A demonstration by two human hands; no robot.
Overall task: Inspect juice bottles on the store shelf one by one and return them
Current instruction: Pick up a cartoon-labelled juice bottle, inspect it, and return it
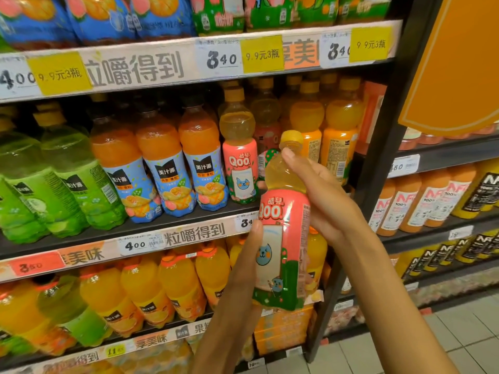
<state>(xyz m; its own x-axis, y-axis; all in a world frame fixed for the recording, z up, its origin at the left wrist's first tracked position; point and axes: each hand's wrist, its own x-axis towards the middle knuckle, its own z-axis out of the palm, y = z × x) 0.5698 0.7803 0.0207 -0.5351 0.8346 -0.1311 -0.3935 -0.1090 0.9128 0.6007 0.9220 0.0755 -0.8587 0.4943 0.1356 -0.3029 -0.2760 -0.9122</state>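
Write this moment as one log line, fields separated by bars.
step: inspecting | item: pink Qoo bottle | left hand: holds its lower body | right hand: holds its neck | shelf: not returned

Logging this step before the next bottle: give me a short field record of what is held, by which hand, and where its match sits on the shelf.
held item: pink Qoo bottle, yellow cap, upright, tilted slightly
left hand: grips the lower label
right hand: holds the neck and shoulder from behind
matching bottle: on the middle shelf, beside the blue-label orange bottles
status: off the shelf, not yet returned
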